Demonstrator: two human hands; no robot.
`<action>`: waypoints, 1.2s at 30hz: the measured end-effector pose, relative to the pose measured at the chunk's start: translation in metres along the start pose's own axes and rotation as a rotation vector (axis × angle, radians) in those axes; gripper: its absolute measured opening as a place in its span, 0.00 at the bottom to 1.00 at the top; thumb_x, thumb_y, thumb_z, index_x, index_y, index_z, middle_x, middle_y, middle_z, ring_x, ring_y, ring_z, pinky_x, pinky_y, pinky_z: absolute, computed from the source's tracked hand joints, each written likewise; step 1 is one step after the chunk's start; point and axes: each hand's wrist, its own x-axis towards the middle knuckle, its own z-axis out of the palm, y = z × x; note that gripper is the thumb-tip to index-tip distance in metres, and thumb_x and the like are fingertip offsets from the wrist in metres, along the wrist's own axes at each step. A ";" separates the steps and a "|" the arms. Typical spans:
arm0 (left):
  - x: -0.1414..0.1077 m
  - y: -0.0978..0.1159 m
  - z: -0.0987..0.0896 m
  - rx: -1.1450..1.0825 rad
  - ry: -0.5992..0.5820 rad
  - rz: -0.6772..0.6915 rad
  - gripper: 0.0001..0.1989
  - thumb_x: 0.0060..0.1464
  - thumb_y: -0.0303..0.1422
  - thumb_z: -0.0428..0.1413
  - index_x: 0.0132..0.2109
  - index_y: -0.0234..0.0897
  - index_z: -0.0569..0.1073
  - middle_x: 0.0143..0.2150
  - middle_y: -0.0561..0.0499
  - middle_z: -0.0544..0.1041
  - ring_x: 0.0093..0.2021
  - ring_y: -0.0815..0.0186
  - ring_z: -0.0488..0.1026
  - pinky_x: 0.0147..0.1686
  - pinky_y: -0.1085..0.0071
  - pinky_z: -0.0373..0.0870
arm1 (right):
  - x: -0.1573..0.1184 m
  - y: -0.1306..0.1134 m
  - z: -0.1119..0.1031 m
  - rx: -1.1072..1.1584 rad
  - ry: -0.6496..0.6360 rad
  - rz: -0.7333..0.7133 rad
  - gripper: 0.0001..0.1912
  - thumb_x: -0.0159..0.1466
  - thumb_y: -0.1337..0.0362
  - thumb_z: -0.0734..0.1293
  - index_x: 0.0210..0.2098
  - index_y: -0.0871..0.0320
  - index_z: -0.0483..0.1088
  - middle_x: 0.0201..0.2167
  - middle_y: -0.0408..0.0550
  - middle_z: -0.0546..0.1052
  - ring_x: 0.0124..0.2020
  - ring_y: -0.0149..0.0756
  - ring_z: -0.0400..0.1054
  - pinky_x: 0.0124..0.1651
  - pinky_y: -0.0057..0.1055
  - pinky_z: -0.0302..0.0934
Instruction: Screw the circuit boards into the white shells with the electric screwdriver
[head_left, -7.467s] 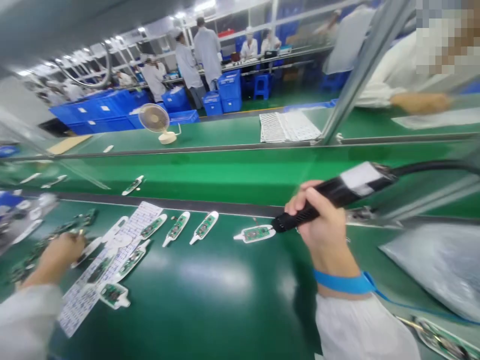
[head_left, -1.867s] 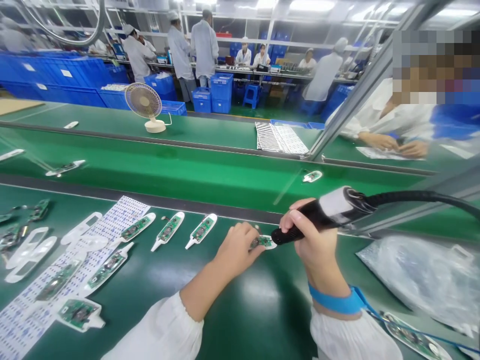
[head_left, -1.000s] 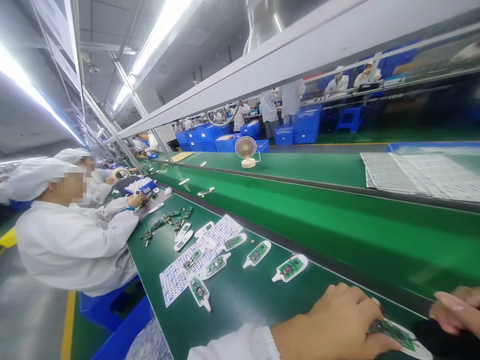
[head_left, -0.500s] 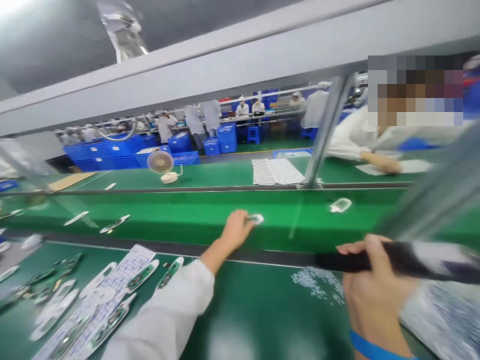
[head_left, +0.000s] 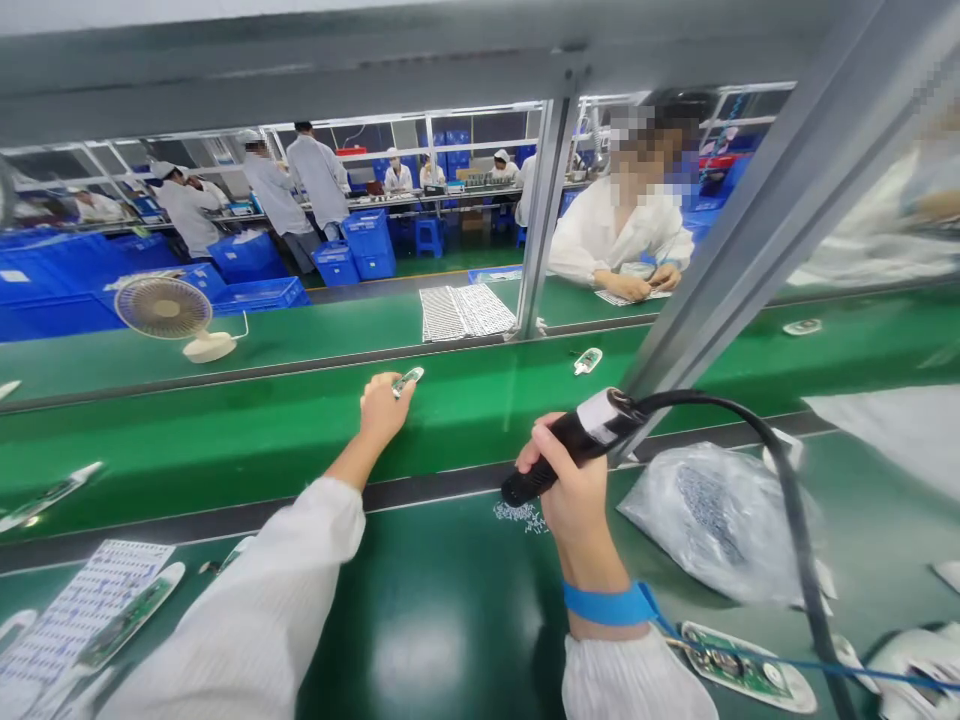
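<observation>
Over the green conveyor belt (head_left: 465,430), my left hand (head_left: 384,412) is stretched forward, closed on a white plastic housing (head_left: 409,380) with a green circuit board in it. Only the housing's far end shows past my fingers. My right hand (head_left: 574,485) is wrapped round a black electric screwdriver (head_left: 592,430), whose cable (head_left: 780,470) loops down to the right. The screwdriver's front end is over a small pile of screws (head_left: 517,515) on the green bench. A blue wrist strap (head_left: 611,605) circles my right wrist.
A clear bag of screws (head_left: 705,520) lies right of my right hand. Open housings with boards (head_left: 742,665) lie lower right; others (head_left: 131,615) rest on a label sheet (head_left: 82,600) at left. Another housing (head_left: 588,361) is on the belt. A metal post (head_left: 720,230) slants close by. A co-worker (head_left: 622,230) sits opposite.
My view has turned and tilted down to the right. The screwdriver has swung from pointing sideways to slanting, cable end up. My left hand still holds the housing over the belt.
</observation>
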 end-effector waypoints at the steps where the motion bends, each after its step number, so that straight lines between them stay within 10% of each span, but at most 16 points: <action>1: -0.022 0.001 -0.002 -0.034 -0.001 0.039 0.12 0.66 0.38 0.51 0.51 0.37 0.69 0.56 0.41 0.73 0.59 0.55 0.68 0.58 0.60 0.64 | -0.001 0.001 0.002 0.001 -0.022 0.007 0.10 0.59 0.61 0.75 0.34 0.57 0.71 0.17 0.38 0.70 0.18 0.32 0.65 0.25 0.30 0.61; 6: -0.158 -0.006 -0.007 -0.410 -0.040 0.319 0.08 0.66 0.37 0.51 0.46 0.40 0.71 0.48 0.47 0.76 0.50 0.60 0.73 0.49 0.65 0.71 | -0.003 0.004 0.006 -0.049 -0.079 0.007 0.11 0.58 0.60 0.75 0.33 0.57 0.72 0.16 0.38 0.71 0.17 0.32 0.65 0.25 0.30 0.61; 10: -0.212 -0.008 -0.004 -0.476 -0.089 0.383 0.06 0.66 0.33 0.51 0.43 0.40 0.72 0.45 0.47 0.77 0.48 0.60 0.74 0.49 0.62 0.71 | -0.003 -0.002 0.008 -0.074 -0.080 -0.068 0.11 0.57 0.60 0.75 0.33 0.56 0.71 0.16 0.37 0.71 0.17 0.32 0.65 0.24 0.31 0.62; 20: -0.206 0.006 0.001 -0.266 -0.204 0.395 0.12 0.62 0.32 0.59 0.52 0.40 0.74 0.50 0.48 0.78 0.48 0.57 0.74 0.48 0.59 0.69 | -0.014 -0.003 0.023 -0.040 -0.317 0.027 0.10 0.60 0.57 0.73 0.35 0.54 0.69 0.17 0.36 0.70 0.17 0.33 0.65 0.24 0.33 0.61; 36: -0.202 0.005 0.007 -0.305 -0.202 0.340 0.03 0.61 0.31 0.61 0.37 0.39 0.74 0.41 0.51 0.78 0.42 0.62 0.75 0.40 0.66 0.65 | -0.025 -0.002 0.035 -0.048 -0.395 0.053 0.09 0.61 0.58 0.72 0.35 0.54 0.70 0.17 0.37 0.69 0.17 0.33 0.65 0.24 0.33 0.61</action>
